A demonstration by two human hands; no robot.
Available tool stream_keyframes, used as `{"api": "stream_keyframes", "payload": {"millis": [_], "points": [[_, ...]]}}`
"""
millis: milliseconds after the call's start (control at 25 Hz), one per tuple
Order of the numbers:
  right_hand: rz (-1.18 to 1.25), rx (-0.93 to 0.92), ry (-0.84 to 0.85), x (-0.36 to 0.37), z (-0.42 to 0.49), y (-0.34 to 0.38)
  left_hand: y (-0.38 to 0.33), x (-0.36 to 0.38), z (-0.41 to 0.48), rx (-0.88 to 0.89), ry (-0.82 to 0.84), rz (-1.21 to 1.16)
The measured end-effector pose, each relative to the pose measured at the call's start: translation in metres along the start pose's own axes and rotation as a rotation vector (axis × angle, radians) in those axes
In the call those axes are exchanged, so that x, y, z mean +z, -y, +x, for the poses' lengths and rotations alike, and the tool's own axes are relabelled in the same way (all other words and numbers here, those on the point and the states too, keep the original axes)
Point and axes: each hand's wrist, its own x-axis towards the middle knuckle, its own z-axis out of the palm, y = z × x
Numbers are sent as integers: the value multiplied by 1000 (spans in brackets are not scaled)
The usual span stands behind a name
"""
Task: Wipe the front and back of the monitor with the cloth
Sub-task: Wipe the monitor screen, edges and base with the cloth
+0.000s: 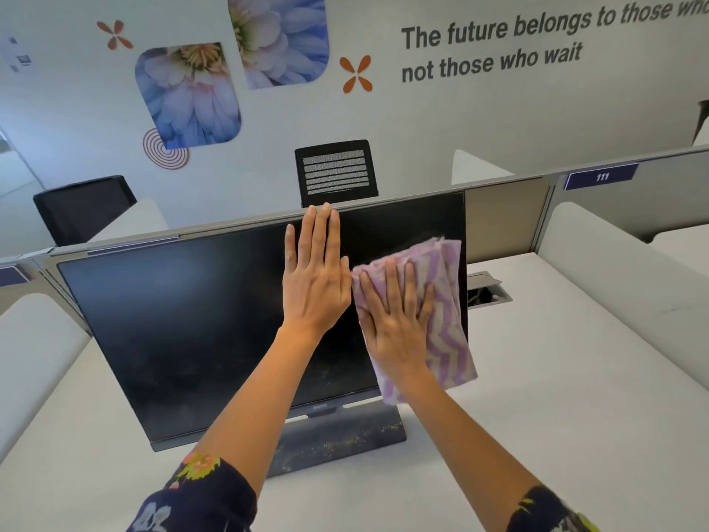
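Observation:
A black monitor point(184, 320) stands on a dark base point(345, 435) on the white desk, its dark screen facing me. My left hand point(314, 278) lies flat on the upper middle of the screen, fingers straight and reaching the top edge. Just to its right, my right hand point(395, 320) presses a folded purple and white zigzag cloth point(445, 324) flat against the right part of the screen with spread fingers. The cloth hangs past the monitor's right and lower edges.
The white desk point(556, 378) extends right, with an open cable port point(487, 291) behind the monitor. Grey partitions point(506, 216) border the desk. Two black office chairs point(335, 170) stand beyond the partition, before a decorated wall.

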Motion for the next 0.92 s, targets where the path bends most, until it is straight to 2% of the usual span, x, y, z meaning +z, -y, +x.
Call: {"api": "stream_keyframes", "payload": {"millis": [160,320,440,640,800,920], "points": [[-26,57,45,-6,-20,-24,-2,1,-1,-16,0,8],[34,245,-34,-27,43,-34,-4,3,-1,-27,-13,13],[52,220,-62,-29,66,-19,-3,4,0,-35,-14,8],[-16,-27,31,9,-30,-18,-5,6,0,-29,-26,17],[-18,37,185,13,-97,-51,-5,5,0,-22,-51,7],[-66,169,151,-1,-69,-65,-3,5,0,-22,-56,-4]]}}
